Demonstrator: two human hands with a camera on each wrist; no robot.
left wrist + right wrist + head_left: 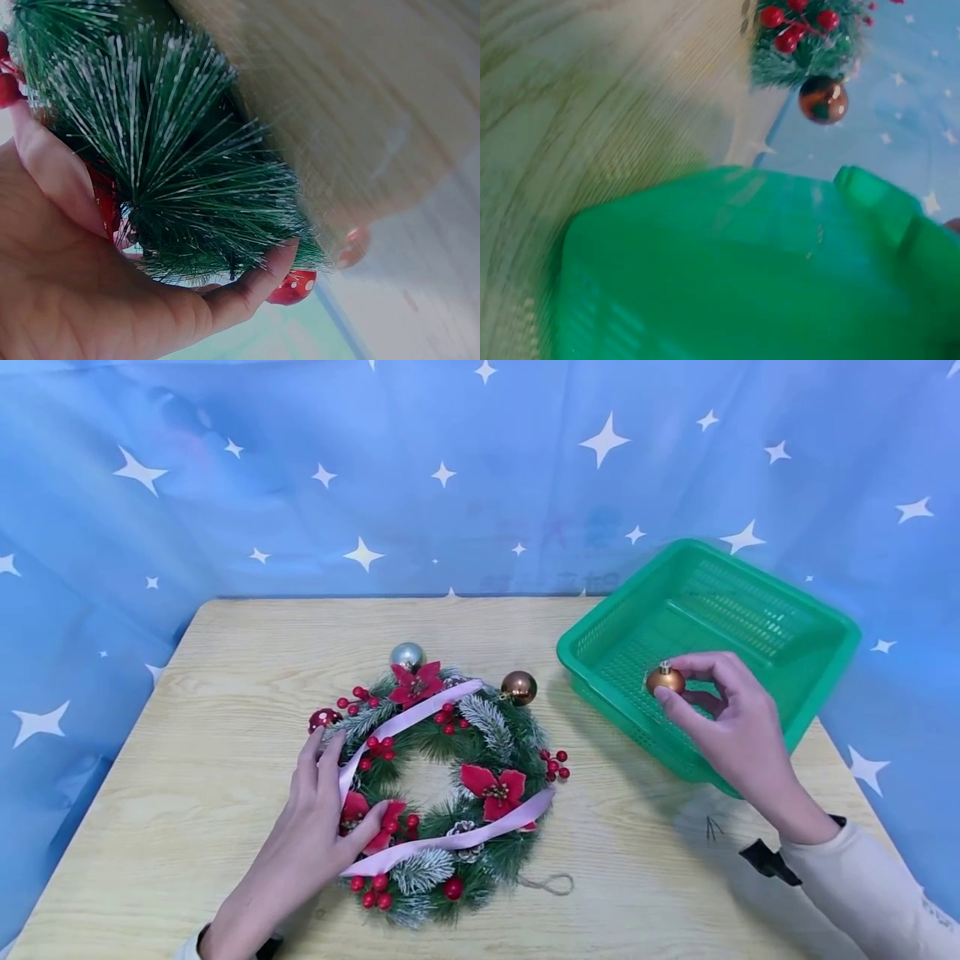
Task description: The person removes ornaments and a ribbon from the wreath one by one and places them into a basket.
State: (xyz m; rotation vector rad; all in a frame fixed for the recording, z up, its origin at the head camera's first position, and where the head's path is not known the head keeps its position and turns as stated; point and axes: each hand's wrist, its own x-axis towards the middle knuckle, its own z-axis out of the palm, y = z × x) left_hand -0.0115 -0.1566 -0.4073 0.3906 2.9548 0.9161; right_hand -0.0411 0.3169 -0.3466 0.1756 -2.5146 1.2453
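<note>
Above the right-side green plastic basket (697, 620), the right hand (738, 739) pinches one golden ball (666, 681), seemingly not yet attached; the left hand (303, 835) widely grips the green wreath (486, 728), already edged by three shiny balls (519, 687).

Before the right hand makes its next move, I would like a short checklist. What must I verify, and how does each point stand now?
1. Gold bauble secure in the right hand: ok, pinched between thumb and fingers.
2. Christmas wreath steadied: ok, the left hand is on its left side.
3. Loop on the gold bauble: cannot tell, too small to make out.
4. Lilac ribbon fastened: cannot tell, the left hand covers part of it.
5. Green basket fully on the table: cannot tell, it hides the far right corner.
</note>
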